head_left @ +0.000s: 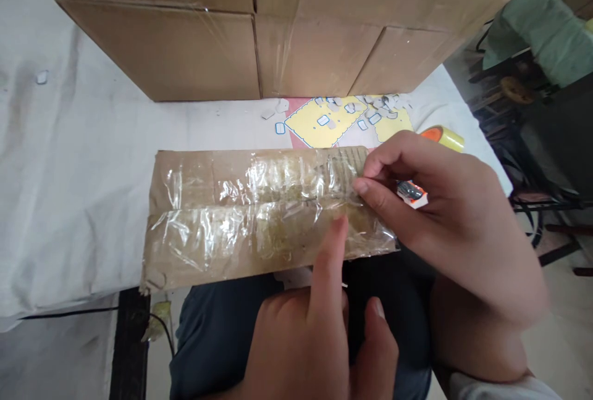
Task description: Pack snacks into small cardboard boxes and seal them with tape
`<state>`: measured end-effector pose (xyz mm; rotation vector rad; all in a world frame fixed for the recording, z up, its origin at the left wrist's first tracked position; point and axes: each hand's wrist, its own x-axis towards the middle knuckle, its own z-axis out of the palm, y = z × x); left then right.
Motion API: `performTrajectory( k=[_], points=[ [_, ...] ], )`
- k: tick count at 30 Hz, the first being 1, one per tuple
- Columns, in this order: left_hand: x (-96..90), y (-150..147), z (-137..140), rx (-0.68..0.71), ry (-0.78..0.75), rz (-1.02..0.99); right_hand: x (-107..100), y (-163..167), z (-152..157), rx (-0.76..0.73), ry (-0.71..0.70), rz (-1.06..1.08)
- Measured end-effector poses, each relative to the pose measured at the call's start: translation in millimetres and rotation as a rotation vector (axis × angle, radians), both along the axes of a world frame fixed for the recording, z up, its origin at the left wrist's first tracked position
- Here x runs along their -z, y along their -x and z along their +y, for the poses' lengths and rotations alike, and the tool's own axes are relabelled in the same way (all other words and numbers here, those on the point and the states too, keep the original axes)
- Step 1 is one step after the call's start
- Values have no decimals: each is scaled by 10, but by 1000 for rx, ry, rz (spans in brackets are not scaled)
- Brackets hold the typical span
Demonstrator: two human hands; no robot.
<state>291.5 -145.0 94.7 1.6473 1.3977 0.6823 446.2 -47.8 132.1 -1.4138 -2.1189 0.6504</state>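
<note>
A flat piece of brown cardboard (194, 178), crossed by wrinkled, shiny clear tape (282, 227), lies at the table's near edge and juts over my lap. My right hand (454, 221) is at its right end, thumb and index fingertip pinched together on what looks like the clear tape. The index finger of my left hand (301, 338) stretches forward, its tip touching the taped surface just left of the right hand. My left thumb stands apart, and the other left fingers are curled and partly hidden.
A large taped cardboard box (204, 54) stands across the table behind. Between them lie yellow paper (310, 125) and small scraps (384, 105). Behind my right hand are a yellow tape roll (449, 139) and a small orange-and-black item (412, 193). A dark cable (69, 313) hangs lower left.
</note>
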Motion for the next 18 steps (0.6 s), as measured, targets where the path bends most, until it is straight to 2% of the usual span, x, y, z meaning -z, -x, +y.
performTrajectory(
  k=[4,8,12,18],
  points=[
    [35,-6,-25,11,-88,-1,-8,14,12,3,10,-2],
    [152,-25,-39,53,-194,32,-3,19,5,11,9,-11],
    [284,-66,-57,8,-296,61,18,12,-2,14,-35,-15],
    [357,-94,-97,18,-309,165,47,23,16,20,-114,-12]
  ],
)
